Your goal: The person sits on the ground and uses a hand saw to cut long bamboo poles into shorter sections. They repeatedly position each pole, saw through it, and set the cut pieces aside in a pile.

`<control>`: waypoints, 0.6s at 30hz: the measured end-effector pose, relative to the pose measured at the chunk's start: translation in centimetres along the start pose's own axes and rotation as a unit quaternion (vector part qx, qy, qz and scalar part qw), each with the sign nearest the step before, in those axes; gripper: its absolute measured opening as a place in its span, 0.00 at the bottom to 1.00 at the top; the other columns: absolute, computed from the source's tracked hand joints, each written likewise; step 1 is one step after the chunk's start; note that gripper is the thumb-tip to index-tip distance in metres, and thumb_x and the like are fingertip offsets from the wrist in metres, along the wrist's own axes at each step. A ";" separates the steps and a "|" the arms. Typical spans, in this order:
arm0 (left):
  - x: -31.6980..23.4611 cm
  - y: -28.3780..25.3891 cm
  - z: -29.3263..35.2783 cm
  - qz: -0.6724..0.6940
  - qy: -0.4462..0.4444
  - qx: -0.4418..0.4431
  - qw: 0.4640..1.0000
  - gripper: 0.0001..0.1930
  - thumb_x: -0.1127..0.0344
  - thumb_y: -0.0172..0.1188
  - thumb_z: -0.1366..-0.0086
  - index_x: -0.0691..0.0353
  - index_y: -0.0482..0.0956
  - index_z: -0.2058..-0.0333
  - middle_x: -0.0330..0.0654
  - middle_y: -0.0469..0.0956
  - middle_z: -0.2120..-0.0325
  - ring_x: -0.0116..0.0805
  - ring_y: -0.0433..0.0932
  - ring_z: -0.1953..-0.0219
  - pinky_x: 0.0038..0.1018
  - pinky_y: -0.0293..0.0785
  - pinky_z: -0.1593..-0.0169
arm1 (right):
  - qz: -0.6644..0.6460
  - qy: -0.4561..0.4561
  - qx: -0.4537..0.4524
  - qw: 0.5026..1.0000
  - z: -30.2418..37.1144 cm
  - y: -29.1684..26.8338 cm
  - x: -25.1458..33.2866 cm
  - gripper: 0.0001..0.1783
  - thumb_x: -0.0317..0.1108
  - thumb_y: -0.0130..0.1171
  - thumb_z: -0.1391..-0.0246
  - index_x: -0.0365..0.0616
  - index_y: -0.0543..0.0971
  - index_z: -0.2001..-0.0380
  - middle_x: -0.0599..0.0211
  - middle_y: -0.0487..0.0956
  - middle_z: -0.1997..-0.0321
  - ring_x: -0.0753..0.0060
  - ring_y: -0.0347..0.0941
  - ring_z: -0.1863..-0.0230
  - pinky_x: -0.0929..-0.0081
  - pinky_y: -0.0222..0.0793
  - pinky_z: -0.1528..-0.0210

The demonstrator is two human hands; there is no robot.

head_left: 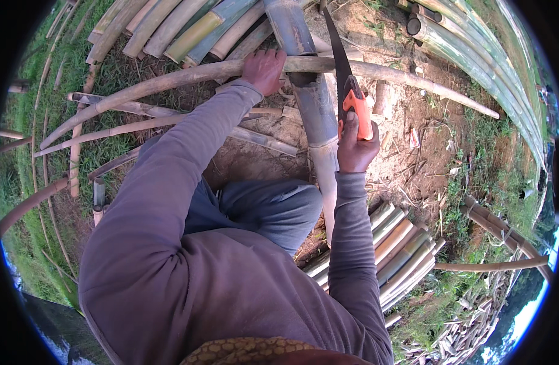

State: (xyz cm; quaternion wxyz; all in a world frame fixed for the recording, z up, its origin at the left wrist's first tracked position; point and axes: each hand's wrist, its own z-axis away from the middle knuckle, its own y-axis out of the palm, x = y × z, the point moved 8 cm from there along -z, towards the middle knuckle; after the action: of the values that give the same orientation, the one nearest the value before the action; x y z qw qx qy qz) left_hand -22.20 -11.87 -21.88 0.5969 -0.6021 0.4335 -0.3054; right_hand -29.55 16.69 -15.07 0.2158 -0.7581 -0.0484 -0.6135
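Note:
A long, thin bamboo pole (pixel 194 74) lies crosswise over a thick grey bamboo trunk (pixel 313 115), in a dark notch cut into it. My left hand (pixel 264 71) is closed round the pole just left of the notch. In my right hand (pixel 358 146) is the orange handle (pixel 358 109) of a handsaw. The dark saw blade (pixel 338 45) points away from me, passing across the pole right of the notch. Whether its teeth touch the pole, I cannot tell.
Cut bamboo lengths (pixel 197 36) lie in a row at the far left, and long green poles (pixel 474 61) at the far right. A bundle of short pieces (pixel 401 243) sits beside my right forearm. Loose poles (pixel 127 128) cover the ground at left, and split scraps (pixel 468 328) are heaped at lower right.

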 end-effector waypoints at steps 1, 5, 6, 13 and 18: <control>-0.1 0.2 0.0 -0.003 -0.008 -0.002 1.000 0.25 0.57 0.74 0.42 0.58 0.78 0.48 0.49 0.85 0.63 0.51 0.86 0.53 0.49 0.82 0.51 | 0.000 0.006 0.000 1.000 -0.4 0.0 0.3 0.11 0.32 0.64 0.29 0.32 0.79 0.55 0.66 0.83 0.64 0.82 0.80 0.68 0.82 0.78 0.67; 0.7 1.6 -1.9 0.032 -0.049 0.121 0.991 0.20 0.60 0.70 0.39 0.60 0.80 0.50 0.52 0.86 0.60 0.53 0.86 0.53 0.48 0.82 0.50 | -0.004 -0.004 -0.001 1.000 -1.1 0.0 1.0 0.11 0.32 0.65 0.29 0.33 0.79 0.56 0.67 0.83 0.65 0.83 0.79 0.69 0.82 0.77 0.68; 0.6 1.3 -2.1 0.037 -0.047 0.134 0.989 0.19 0.60 0.69 0.38 0.60 0.81 0.50 0.52 0.87 0.59 0.53 0.86 0.53 0.48 0.82 0.50 | 0.000 -0.021 -0.005 1.000 -0.9 0.0 0.6 0.11 0.32 0.65 0.29 0.33 0.79 0.56 0.67 0.83 0.65 0.83 0.79 0.69 0.82 0.77 0.68; 0.7 -0.6 -1.5 0.047 -0.057 0.190 0.979 0.13 0.62 0.65 0.36 0.56 0.87 0.54 0.51 0.88 0.54 0.53 0.86 0.49 0.46 0.82 0.45 | -0.006 0.062 0.014 0.998 11.6 -8.6 4.2 0.12 0.29 0.61 0.28 0.29 0.78 0.51 0.61 0.83 0.59 0.79 0.80 0.67 0.81 0.79 0.65; 0.9 -0.2 -1.9 0.048 -0.050 0.190 0.979 0.13 0.61 0.67 0.37 0.57 0.89 0.55 0.51 0.88 0.54 0.52 0.87 0.49 0.45 0.83 0.44 | 0.043 0.054 0.023 0.997 8.7 -6.0 2.0 0.10 0.31 0.62 0.28 0.33 0.77 0.56 0.64 0.82 0.65 0.81 0.79 0.70 0.81 0.75 0.71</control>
State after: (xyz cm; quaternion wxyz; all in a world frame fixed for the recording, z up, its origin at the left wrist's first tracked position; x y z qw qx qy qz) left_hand -23.49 -13.56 -21.67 0.7351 -0.4709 0.3658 -0.3228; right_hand -23.18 25.15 -12.93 0.2616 -0.7199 -0.0184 -0.6426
